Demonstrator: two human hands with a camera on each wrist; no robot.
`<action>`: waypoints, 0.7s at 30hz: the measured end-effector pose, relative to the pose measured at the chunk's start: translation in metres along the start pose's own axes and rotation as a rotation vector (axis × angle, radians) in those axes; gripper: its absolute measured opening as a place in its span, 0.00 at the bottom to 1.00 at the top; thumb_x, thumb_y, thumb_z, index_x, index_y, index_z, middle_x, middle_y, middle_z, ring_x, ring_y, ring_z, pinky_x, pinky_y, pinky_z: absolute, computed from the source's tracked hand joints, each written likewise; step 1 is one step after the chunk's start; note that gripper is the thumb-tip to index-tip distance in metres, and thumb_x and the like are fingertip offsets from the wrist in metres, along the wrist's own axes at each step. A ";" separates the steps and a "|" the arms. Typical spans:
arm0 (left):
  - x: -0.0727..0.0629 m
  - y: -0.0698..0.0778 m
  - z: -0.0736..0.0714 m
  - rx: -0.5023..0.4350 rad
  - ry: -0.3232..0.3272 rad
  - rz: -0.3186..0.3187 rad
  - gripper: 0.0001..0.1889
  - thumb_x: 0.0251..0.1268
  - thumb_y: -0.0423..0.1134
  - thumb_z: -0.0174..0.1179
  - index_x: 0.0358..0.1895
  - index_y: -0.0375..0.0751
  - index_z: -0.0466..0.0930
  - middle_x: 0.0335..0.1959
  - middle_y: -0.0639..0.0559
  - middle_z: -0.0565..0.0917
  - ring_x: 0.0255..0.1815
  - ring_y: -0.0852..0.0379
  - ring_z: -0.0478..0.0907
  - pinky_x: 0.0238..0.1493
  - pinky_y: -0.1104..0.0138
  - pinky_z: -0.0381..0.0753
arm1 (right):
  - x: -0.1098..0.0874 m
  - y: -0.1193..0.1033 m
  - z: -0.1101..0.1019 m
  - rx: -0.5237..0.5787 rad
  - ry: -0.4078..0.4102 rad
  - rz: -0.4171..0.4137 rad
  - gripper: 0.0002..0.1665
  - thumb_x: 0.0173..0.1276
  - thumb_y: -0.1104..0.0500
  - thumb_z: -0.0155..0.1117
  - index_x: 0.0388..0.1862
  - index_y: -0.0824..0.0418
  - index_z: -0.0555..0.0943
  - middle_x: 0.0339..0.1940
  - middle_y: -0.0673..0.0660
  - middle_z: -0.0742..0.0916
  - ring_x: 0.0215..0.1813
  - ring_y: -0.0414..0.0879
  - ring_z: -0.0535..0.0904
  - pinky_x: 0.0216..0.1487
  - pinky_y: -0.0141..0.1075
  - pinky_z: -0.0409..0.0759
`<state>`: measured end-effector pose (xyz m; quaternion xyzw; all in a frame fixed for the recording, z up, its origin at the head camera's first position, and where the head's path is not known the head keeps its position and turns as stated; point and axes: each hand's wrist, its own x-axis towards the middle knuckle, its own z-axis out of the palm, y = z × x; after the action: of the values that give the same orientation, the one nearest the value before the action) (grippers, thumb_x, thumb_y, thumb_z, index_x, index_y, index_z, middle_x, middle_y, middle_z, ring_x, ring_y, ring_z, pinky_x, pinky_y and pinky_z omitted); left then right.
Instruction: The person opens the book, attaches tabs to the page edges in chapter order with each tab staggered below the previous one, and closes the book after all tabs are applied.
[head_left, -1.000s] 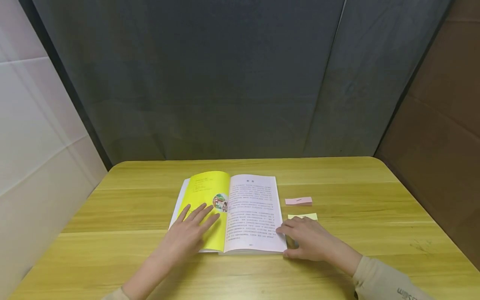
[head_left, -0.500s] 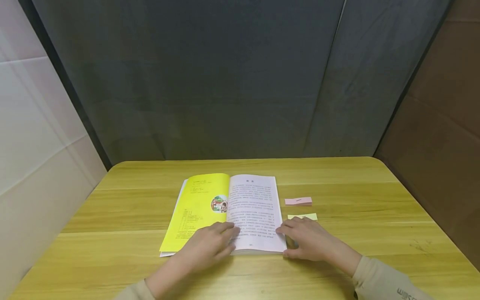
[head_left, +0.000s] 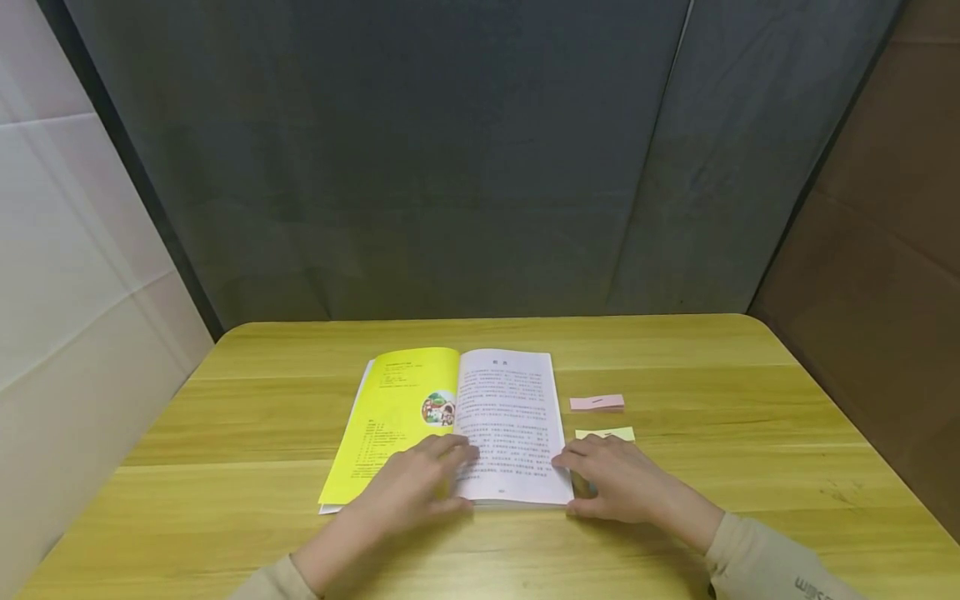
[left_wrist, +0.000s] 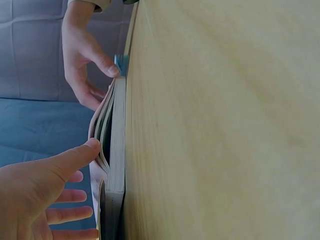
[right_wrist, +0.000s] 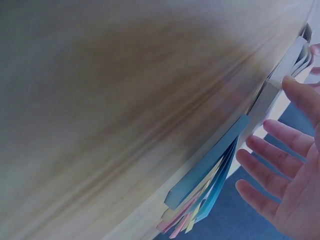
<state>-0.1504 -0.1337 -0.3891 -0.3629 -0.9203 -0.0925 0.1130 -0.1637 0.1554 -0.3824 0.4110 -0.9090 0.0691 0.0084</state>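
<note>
An open book lies on the table, with a yellow left page [head_left: 397, 392] bearing a small round picture and a white printed right page [head_left: 510, 417]. My left hand [head_left: 416, 483] rests across the gutter near the book's lower edge, fingers loosely extended and fingertips on the white page. In the left wrist view its thumb [left_wrist: 80, 157] lies along the lower edge of the pages. At the right page's lower corner is my right hand [head_left: 615, 479]; its thumb is beside the corner and its fingertips touch the page edge. Its fingers look relaxed in the right wrist view.
A pink paper strip [head_left: 597, 403] with a dark mark lies right of the book. Below it a yellow strip [head_left: 622, 432] is partly covered by the right hand. Blue folded pieces [right_wrist: 210, 160] with yellow and pink strips sit beside the book. A dark curtain [head_left: 450, 167] hangs behind the table.
The left hand has moved right from the yellow page to the gutter, and the yellow page now lies flatter and wider to the left. My right hand has stayed put.
</note>
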 end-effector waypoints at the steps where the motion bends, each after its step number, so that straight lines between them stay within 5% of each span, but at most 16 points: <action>1: 0.000 -0.001 0.000 -0.008 0.004 0.000 0.32 0.41 0.55 0.65 0.51 0.43 0.73 0.50 0.47 0.73 0.49 0.51 0.71 0.41 0.60 0.74 | 0.000 0.000 0.000 0.000 -0.001 0.001 0.30 0.51 0.42 0.64 0.50 0.56 0.75 0.47 0.50 0.77 0.46 0.45 0.72 0.45 0.44 0.70; 21: -0.008 -0.010 -0.004 -0.049 0.026 -0.028 0.35 0.39 0.55 0.66 0.53 0.41 0.72 0.52 0.45 0.72 0.50 0.50 0.71 0.45 0.60 0.72 | -0.001 0.000 0.000 -0.016 0.008 -0.011 0.32 0.51 0.41 0.63 0.51 0.57 0.74 0.47 0.50 0.77 0.46 0.45 0.72 0.42 0.43 0.71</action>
<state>-0.1511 -0.1467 -0.3886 -0.3514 -0.9212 -0.1214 0.1149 -0.1629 0.1565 -0.3823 0.4155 -0.9073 0.0634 0.0157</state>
